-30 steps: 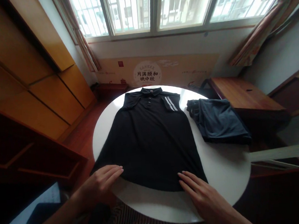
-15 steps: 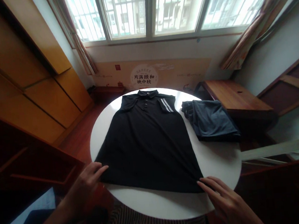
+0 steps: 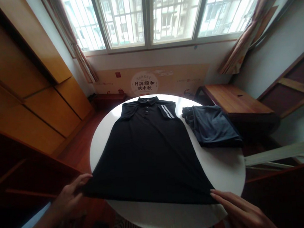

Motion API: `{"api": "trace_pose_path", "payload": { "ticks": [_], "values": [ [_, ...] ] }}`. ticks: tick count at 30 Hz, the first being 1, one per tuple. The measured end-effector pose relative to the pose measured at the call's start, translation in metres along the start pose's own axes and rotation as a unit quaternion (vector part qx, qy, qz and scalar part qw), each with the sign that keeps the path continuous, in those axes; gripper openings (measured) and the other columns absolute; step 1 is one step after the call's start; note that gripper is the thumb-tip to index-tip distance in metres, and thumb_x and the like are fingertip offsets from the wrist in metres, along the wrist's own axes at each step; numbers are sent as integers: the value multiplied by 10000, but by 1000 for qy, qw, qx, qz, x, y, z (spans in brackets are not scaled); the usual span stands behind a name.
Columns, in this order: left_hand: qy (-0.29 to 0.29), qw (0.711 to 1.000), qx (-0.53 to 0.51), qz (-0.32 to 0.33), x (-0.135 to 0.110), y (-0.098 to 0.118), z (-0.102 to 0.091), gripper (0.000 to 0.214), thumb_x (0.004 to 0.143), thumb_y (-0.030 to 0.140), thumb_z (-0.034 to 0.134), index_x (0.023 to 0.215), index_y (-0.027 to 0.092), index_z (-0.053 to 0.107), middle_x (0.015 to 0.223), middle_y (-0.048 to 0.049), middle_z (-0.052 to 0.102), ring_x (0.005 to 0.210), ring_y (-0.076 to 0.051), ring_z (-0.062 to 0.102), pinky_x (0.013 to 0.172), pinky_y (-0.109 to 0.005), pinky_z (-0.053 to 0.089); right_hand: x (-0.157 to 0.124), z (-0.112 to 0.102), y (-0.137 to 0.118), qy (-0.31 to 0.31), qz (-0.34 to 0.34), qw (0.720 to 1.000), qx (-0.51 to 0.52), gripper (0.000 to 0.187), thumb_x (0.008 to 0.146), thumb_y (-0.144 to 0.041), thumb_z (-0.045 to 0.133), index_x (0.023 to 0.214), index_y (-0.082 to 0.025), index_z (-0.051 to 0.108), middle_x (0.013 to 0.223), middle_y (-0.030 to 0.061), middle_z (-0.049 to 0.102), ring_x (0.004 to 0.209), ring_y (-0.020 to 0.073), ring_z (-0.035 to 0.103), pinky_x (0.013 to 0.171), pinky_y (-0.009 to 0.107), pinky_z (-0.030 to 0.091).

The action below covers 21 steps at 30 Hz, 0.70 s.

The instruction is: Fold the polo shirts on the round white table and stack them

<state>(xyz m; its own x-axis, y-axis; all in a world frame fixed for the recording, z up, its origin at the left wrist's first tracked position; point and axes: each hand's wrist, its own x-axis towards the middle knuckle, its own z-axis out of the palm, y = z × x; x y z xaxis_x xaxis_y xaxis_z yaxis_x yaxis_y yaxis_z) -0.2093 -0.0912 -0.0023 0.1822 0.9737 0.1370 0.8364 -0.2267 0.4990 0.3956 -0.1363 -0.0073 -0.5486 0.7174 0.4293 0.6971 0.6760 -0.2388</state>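
Observation:
A black sleeveless polo shirt with a collar, buttons and white stripes at the chest lies flat and face up on a round white table. My left hand is shut on the hem's left corner, which stretches past the table edge. My right hand grips the hem's right corner near the table's front edge. A folded dark grey garment lies to the right of the shirt, apart from both hands.
A wooden desk stands beyond the table on the right. Wooden wardrobe doors fill the left side. Behind the table are a printed wall banner and a bright window with curtains.
Both hands have moved outward and taken hold of the hem corners. The hem is pulled wider, with its left corner past the table edge. The view has shifted, so the table sits lower.

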Motion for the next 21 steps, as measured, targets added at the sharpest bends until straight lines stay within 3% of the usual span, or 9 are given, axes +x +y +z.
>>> {"api": "trace_pose_path", "payload": {
  "ticks": [2,5,7,11,13,16,21],
  "values": [
    [-26,999,-37,-20,-1,-1,-5,433,872,273,480,1283,302,613,997,-31,774,855,-220,751,735,-270,604,1,-2,3,18,17,999,30,574,846,-21,475,1349,-259,615,1231,34,713,1067,156,709,930,201,568],
    [-30,998,-57,-13,-2,-5,-14,339,885,320,513,1153,312,721,1067,-32,770,960,-246,741,807,-306,609,6,-5,5,47,41,996,61,458,866,-70,542,1247,-280,685,1146,20,748,978,153,739,880,180,584],
    [-9,998,-62,-10,-3,-10,-19,300,875,353,543,1088,360,754,1065,0,771,974,-251,738,812,-324,613,10,-8,5,60,64,993,78,393,872,-101,574,1192,-284,714,1111,17,760,952,159,746,866,190,592],
    [3,993,-118,7,-4,-14,-23,393,798,388,663,1183,454,705,1104,46,752,962,-244,733,757,-301,612,19,-19,5,84,96,986,108,311,875,-155,603,1125,-272,745,1052,26,775,903,183,758,838,222,607],
    [2,991,-134,1,-2,-9,-23,439,750,323,709,1181,401,725,1057,9,750,933,-230,725,755,-260,590,24,-25,6,94,107,984,110,299,868,-168,609,1111,-263,755,1026,26,780,869,190,763,819,213,607],
    [30,989,-147,-13,0,2,-23,349,753,247,647,1057,341,790,929,-18,721,855,-192,698,755,-226,547,26,-30,10,105,115,982,105,329,864,-158,601,1127,-286,751,1023,6,781,859,183,763,816,187,596],
    [99,989,-105,31,3,4,-22,309,824,262,551,904,428,799,807,2,619,725,-155,618,659,-240,503,18,-27,21,74,123,985,97,437,893,-173,570,1261,-386,672,1140,-27,749,980,198,739,874,238,595]
  ]
}}
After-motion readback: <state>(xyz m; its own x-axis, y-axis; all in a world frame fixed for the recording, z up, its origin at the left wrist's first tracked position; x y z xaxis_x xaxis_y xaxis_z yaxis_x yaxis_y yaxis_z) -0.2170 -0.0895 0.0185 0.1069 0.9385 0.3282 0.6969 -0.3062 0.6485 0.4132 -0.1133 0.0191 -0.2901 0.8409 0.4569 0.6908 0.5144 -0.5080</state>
